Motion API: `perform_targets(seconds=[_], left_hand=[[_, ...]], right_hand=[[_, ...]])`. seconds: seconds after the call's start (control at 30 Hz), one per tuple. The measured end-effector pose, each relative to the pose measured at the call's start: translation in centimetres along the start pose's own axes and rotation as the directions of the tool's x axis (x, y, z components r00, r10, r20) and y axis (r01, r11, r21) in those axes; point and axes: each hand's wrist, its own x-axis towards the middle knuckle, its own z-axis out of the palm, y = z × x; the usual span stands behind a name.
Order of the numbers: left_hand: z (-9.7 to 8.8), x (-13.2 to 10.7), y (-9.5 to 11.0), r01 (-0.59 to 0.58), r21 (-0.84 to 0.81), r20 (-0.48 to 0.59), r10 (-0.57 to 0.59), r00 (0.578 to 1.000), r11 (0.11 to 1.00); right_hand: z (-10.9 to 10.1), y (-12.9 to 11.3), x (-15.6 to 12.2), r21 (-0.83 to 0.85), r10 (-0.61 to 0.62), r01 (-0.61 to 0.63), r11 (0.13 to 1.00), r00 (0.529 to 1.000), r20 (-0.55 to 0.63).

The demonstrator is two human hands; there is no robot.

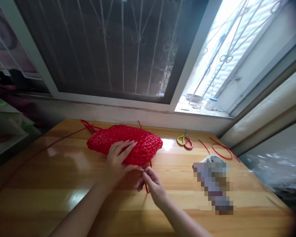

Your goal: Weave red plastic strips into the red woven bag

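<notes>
A red woven bag (128, 141) lies on its side on the table, with open lattice work at its right end. My left hand (117, 158) steadies it, fingers laid across the weave and thumb stretched along the near edge toward the other hand. Just below that edge, my right hand (151, 182) is closed in a pinch on a thin red cord (147, 189), part of which hangs in a loop beside the fingers. The two thumbs nearly meet. Where exactly the cord enters the weave is hidden by my fingers.
Scissors (185, 141) with yellow and red handles lie right of the bag. Farther right are a tape roll (216, 159), a blurred-out item (213, 187) and loose red cord pieces (222, 151). A long red cord (39, 152) trails left. Behind the wooden table (88, 210) stands a barred window (128, 49).
</notes>
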Motion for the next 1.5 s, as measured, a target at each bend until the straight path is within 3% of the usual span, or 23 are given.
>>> perform_targets(seconds=[0.23,0.63,0.8,1.07,1.23,1.37,1.5], left_hand=[[-0.2,-0.5,1.0,0.06,-0.044,-0.025,-0.061,0.998,0.997],[-0.4,-2.2,1.4,0.111,-0.054,-0.078,-0.115,0.99,0.992],[-0.4,-2.4,1.4,0.1,-0.059,-0.062,-0.104,0.993,0.993],[-0.5,-2.5,1.4,0.105,-0.051,-0.077,-0.108,0.991,0.993],[-0.6,-2.6,1.1,0.098,-0.047,-0.073,-0.101,0.992,0.994],[-0.7,-2.6,0.8,0.113,-0.055,-0.077,-0.117,0.99,0.992],[-0.8,-2.5,0.9,0.06,-0.094,-0.054,-0.066,0.996,0.994]], right_hand=[[0.9,-0.2,0.1,0.064,0.006,-0.001,0.998,0.997,-0.075],[0.2,0.5,1.2,-0.053,0.025,-0.028,0.998,0.998,-0.059],[0.6,0.4,1.2,-0.036,0.098,-0.1,0.994,0.994,-0.046],[1.4,-0.6,0.5,-0.005,0.08,-0.081,0.997,0.992,-0.092],[0.9,-0.8,-0.2,-0.191,-0.02,0.007,0.982,0.998,-0.067],[0.0,-1.0,-0.9,-0.496,-0.213,0.175,0.85,0.977,-0.021],[0.0,-0.6,-1.0,-0.59,-0.304,0.249,0.768,0.953,0.007]])
